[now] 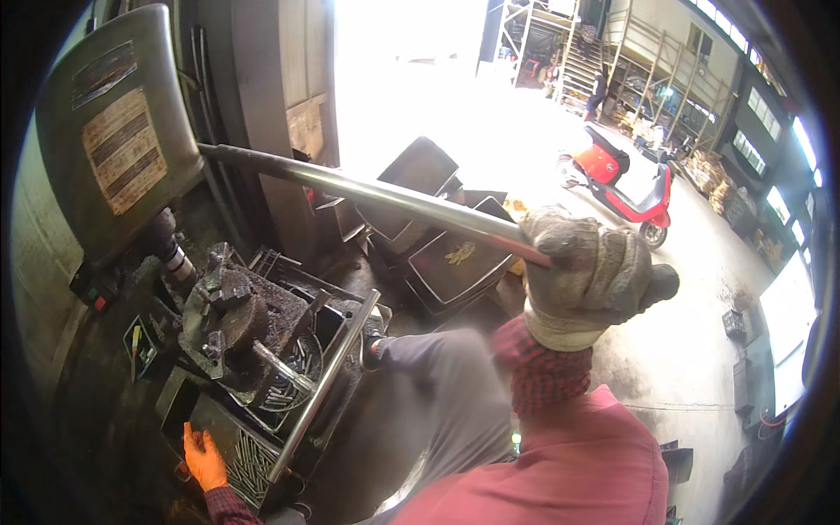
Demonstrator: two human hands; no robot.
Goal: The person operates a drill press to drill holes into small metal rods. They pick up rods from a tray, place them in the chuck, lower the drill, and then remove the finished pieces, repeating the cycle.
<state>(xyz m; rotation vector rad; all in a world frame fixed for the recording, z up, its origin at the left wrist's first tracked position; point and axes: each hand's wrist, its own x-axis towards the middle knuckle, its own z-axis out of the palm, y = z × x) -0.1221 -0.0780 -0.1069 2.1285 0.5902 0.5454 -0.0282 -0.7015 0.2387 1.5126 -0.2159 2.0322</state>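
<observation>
My right hand [586,276], in a thick grey work glove, is wrapped round the end of a long metal lever [385,194]. The lever slants up to the left, toward the machine's large grey-green head [131,131]. At lower left my left hand [206,459], in an orange glove, has its fingers stretched out beside a tray of small metal pins [249,464]. Nothing shows between those fingers. In front stands a grimy machine fixture [241,324] covered in metal chips, with a short bright handle [284,366]. A second shiny bar [324,385] slants past the fixture's right side.
Dark plastic bins [459,267] are heaped beyond the machine. My grey-trousered leg [446,385] is close to the shiny bar. A red scooter [621,179] stands farther off, with a person [597,92] near metal shelving behind it.
</observation>
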